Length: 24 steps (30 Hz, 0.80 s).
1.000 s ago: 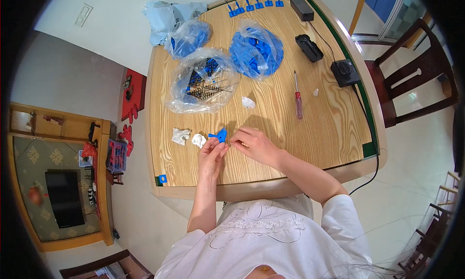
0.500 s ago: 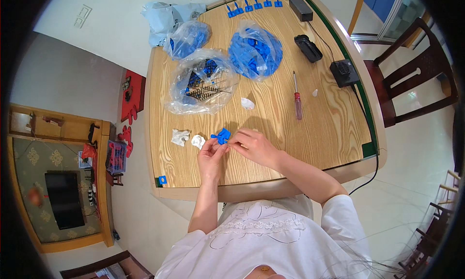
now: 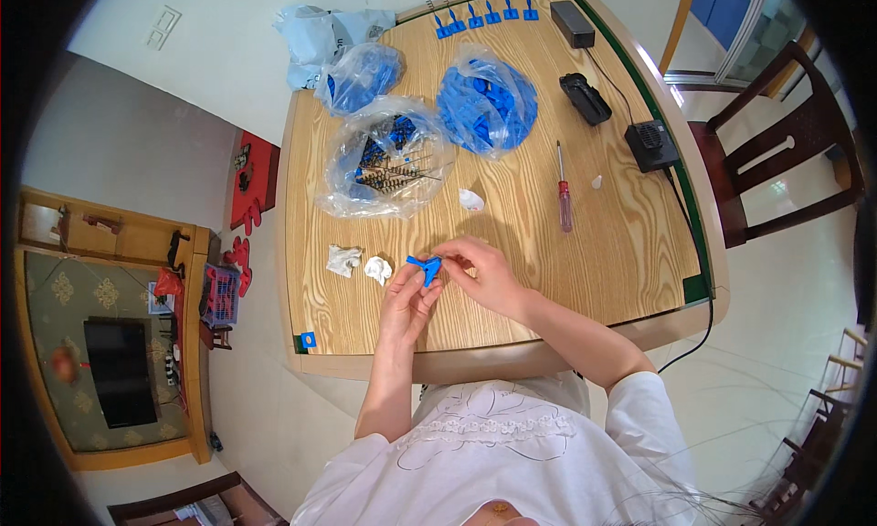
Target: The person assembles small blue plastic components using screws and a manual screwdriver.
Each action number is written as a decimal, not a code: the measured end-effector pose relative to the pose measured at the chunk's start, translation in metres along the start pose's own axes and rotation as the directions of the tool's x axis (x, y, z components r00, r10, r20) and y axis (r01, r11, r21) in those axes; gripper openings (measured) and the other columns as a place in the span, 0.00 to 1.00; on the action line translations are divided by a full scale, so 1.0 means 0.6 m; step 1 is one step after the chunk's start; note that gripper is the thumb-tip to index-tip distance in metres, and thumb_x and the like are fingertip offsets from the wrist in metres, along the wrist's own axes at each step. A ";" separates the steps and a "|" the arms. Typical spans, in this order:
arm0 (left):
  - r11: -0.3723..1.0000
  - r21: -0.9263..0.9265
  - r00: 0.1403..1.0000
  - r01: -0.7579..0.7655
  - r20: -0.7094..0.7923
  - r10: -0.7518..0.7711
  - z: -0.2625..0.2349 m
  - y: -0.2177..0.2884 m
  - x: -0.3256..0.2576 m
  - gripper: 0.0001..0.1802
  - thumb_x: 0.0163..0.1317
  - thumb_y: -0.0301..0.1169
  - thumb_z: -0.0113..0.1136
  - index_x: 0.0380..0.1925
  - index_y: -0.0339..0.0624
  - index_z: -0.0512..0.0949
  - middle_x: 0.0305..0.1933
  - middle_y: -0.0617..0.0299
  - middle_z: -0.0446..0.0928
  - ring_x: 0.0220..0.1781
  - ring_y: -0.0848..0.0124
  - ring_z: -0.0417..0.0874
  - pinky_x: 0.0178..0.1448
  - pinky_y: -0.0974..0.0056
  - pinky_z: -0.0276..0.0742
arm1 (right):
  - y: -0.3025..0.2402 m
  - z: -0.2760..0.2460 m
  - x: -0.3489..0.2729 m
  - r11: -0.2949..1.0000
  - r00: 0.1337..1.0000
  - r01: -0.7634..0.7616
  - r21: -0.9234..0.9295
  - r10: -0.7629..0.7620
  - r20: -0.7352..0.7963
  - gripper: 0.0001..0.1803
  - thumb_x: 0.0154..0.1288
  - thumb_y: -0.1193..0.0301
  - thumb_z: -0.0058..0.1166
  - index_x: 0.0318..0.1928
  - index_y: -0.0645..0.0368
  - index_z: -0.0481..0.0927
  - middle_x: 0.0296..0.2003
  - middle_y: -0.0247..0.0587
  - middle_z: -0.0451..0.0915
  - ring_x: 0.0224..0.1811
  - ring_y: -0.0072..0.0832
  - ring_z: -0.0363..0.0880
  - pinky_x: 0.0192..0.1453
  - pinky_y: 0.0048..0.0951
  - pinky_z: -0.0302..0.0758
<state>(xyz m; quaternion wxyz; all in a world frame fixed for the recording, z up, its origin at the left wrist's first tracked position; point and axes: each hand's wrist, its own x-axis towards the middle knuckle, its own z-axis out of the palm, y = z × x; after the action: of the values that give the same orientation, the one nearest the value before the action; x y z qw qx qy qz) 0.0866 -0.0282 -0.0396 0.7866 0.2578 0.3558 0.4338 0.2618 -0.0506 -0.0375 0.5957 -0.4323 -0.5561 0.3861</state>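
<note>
Just above the near half of the table I hold a small blue plastic part (image 3: 427,268) with flared arms. My left hand (image 3: 407,307) is closed around its lower side, thumb and fingers gripping it. My right hand (image 3: 486,275) pinches at the part's right edge; what lies between those fingertips is too small to make out. Beside my left hand lie two crumpled white tissues, one nearer (image 3: 377,269) and one farther left (image 3: 343,260). A third white scrap (image 3: 470,199) rests beyond my hands.
An open clear bag (image 3: 384,160) holds springs and blue parts; two more bags (image 3: 486,101) (image 3: 361,78) hold blue pieces. Several blue parts with springs (image 3: 475,21) line the far edge. To the right are a screwdriver (image 3: 565,197), a black case (image 3: 585,99) and a corded black charger (image 3: 650,144).
The blue part has turned in my fingers, so its arms now spread differently. My right hand has shifted slightly right, and the whole view has moved a little.
</note>
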 end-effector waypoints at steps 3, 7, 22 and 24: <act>1.000 -0.005 1.000 0.023 0.002 -0.023 -0.005 -0.001 -0.001 0.18 0.62 0.23 0.53 0.53 0.35 0.70 0.43 0.54 0.79 0.37 0.68 0.83 0.42 0.68 0.83 | 0.001 -0.001 0.000 0.998 0.998 0.032 -0.053 -0.029 0.052 0.10 0.58 0.81 0.53 0.42 0.60 0.78 0.35 0.40 0.77 0.37 0.30 0.78 0.38 0.26 0.78; 0.998 0.059 1.000 -0.013 -0.001 0.013 0.004 0.003 -0.007 0.20 0.61 0.21 0.52 0.55 0.32 0.69 0.47 0.52 0.77 0.42 0.64 0.83 0.46 0.68 0.82 | 0.003 -0.001 0.001 0.997 0.998 0.054 -0.057 -0.053 0.018 0.09 0.60 0.80 0.51 0.41 0.60 0.77 0.34 0.41 0.77 0.35 0.32 0.78 0.38 0.27 0.77; 0.989 0.137 0.997 -0.049 -0.047 0.056 0.025 0.010 -0.017 0.16 0.63 0.22 0.51 0.52 0.31 0.71 0.46 0.51 0.78 0.45 0.61 0.82 0.46 0.67 0.82 | 0.015 -0.003 0.001 0.992 0.999 0.025 -0.123 -0.022 0.030 0.11 0.58 0.82 0.52 0.42 0.62 0.79 0.35 0.41 0.77 0.37 0.29 0.80 0.41 0.25 0.79; 0.996 0.082 0.995 -0.027 -0.097 0.035 0.026 0.010 -0.014 0.14 0.64 0.25 0.52 0.49 0.33 0.73 0.44 0.52 0.79 0.43 0.63 0.83 0.45 0.66 0.83 | 0.011 -0.004 0.001 0.993 0.999 0.028 -0.115 -0.024 0.034 0.10 0.58 0.82 0.52 0.42 0.61 0.79 0.33 0.41 0.77 0.35 0.30 0.79 0.40 0.26 0.79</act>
<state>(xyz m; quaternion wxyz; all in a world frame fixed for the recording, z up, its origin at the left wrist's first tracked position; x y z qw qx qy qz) 0.0928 -0.0341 -0.0230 0.7503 0.2732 0.4074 0.4431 0.2641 -0.0479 -0.0432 0.5655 -0.4523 -0.5928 0.3524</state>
